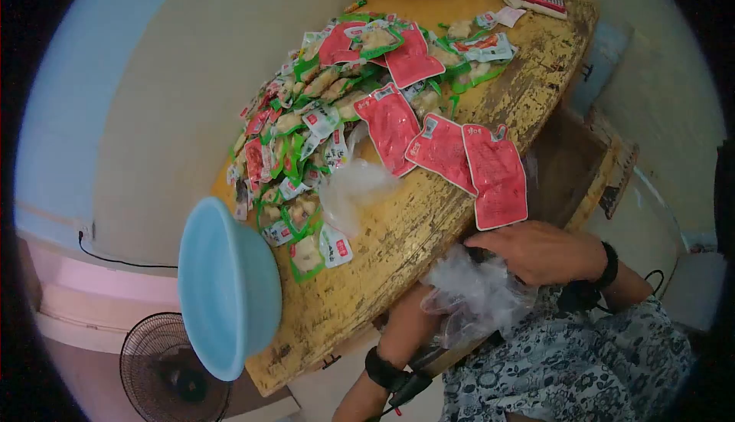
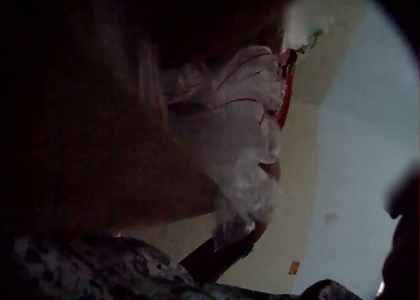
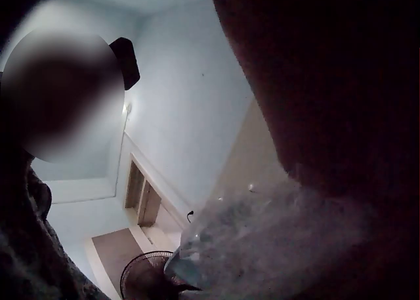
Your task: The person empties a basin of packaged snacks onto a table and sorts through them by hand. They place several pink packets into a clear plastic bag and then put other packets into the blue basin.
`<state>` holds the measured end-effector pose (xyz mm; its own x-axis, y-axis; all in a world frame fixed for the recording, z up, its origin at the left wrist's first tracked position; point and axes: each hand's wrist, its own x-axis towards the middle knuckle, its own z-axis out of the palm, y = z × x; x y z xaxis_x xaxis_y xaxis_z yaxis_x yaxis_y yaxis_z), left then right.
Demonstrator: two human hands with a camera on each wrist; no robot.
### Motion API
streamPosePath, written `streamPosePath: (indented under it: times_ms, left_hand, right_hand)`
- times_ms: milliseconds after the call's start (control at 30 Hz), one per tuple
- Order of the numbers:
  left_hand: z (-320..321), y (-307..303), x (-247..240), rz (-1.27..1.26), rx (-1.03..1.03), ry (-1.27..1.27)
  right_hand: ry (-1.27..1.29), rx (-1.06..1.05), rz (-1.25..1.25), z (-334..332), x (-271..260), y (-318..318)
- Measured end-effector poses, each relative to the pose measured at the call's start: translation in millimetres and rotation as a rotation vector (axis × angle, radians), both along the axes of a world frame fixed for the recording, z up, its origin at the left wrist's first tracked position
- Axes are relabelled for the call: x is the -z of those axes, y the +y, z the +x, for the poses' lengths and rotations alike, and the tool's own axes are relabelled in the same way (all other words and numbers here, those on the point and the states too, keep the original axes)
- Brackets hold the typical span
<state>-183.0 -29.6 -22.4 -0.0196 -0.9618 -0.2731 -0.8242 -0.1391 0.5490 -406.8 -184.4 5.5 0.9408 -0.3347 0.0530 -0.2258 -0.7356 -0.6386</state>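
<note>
Crumpled clear plastic bags (image 1: 478, 292) bunch up at the table's front edge, above the lap. My right hand (image 1: 543, 252) grips the bags from the right, with its fingers bent down over them. From the left, my left forearm (image 1: 409, 326) reaches up to the same bags; the left hand's fingers are hidden behind the plastic. In the left wrist view, the clear plastic (image 2: 243, 129) shows thin red lines. Blurry plastic (image 3: 262, 241) fills the lower part of the right wrist view. Three red packets, one of them (image 1: 496, 177) just beyond my right hand, lie flat.
Many small green-and-white food packets (image 1: 306, 131) are heaped on the worn yellow table (image 1: 398, 242), with another clear bag (image 1: 356, 192) beside them. A blue basin (image 1: 230, 292) stands tilted in view at the left edge, near a fan (image 1: 176, 368). An open drawer (image 1: 566, 161) is at the right.
</note>
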Motion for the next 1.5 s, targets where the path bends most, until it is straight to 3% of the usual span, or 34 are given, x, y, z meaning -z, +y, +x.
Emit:
streamPosePath:
  times_ms: [67, 167, 267, 367, 467, 567, 667, 767, 867, 967, 1067, 1167, 1267, 1367, 1467, 1500]
  left_hand:
    - [4, -3, 0, 0.059, 0.019, 0.043]
    - [9, -10, -9, 0.162, 0.004, 0.114]
    - [3, -16, -17, 0.302, 0.012, 0.068]
    - [-8, -4, -35, 0.268, -0.087, -0.007]
    - [-17, 16, -39, -0.137, 0.020, -0.171]
    - [-41, 26, -59, -0.234, 0.063, -0.563]
    - [-45, 46, -65, -0.289, -0.112, -0.378]
    - [-54, 41, -79, -0.494, 0.012, -0.343]
    - [-71, 3, -63, -0.420, 0.466, -0.149]
    - [-64, -15, -31, -0.333, 0.415, -0.282]
    - [-43, -28, -15, -0.090, 0.249, -0.415]
    - [-41, -49, -27, 0.432, 0.125, -0.343]
    - [-37, -37, -13, 0.015, 0.152, -0.291]
    - [-33, -32, -13, -0.105, 0.179, -0.229]
    - [-37, -30, -24, -0.099, 0.219, -0.232]
    - [-39, -29, -26, -0.119, 0.224, -0.248]
  right_hand:
    - [-0.008, 0.095, -0.068, -3, 3, 2]
    - [0.134, 0.190, -0.453, -5, 21, -3]
    - [0.145, 0.241, -0.398, -4, 7, -8]
    - [0.185, 0.267, -0.395, -5, 11, -9]
    - [0.256, 0.193, -0.447, -5, 44, -17]
    - [0.205, 0.204, -0.493, -1, 45, -21]
    - [0.243, 0.178, -0.482, -1, 45, -21]
    - [0.224, 0.169, -0.467, -1, 40, -21]
    - [0.082, 0.218, -0.450, -1, 35, -19]
    - [0.091, 0.173, -0.300, -1, 26, -17]
    - [-0.157, 0.088, -0.224, -12, 17, -18]
    - [-0.020, 0.133, -0.248, -23, -2, -12]
    - [-0.127, 0.126, -0.353, -32, -2, -15]
    - [-0.246, 0.276, -0.357, -43, -7, -19]
    - [-0.392, 0.356, -0.539, -35, -10, -45]
    - [-0.317, 0.319, -0.548, -31, -11, -55]
